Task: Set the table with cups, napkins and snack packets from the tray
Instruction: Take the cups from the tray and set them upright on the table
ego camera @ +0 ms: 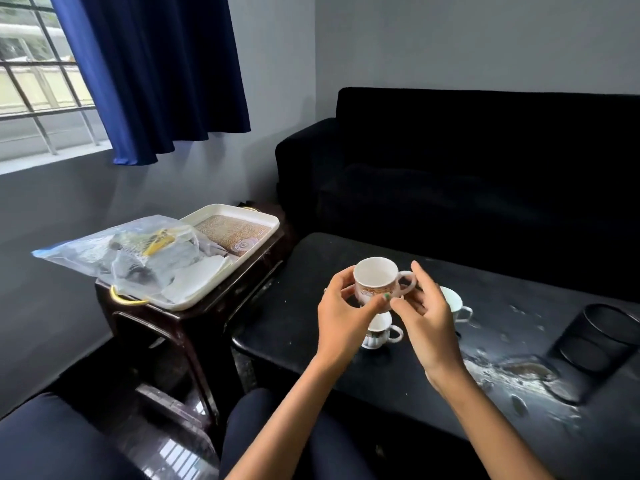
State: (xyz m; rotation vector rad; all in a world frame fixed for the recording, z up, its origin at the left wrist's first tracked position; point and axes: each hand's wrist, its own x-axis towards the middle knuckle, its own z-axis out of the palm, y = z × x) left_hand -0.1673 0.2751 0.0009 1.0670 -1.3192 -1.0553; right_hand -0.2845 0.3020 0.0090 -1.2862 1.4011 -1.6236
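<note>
I hold a white patterned cup in the air above the dark table. My left hand grips its body from the left and below. My right hand pinches the cup near its handle. Two more white cups stand on the table: one just below my hands, another partly hidden behind my right hand. The white tray sits on a dark side stand to the left, holding a clear plastic bag with packets and white napkins.
A black mesh holder stands at the table's right. Scuffed whitish patches mark the table near it. A black sofa runs behind the table. The wooden stand is close against the table's left end. My knees are below.
</note>
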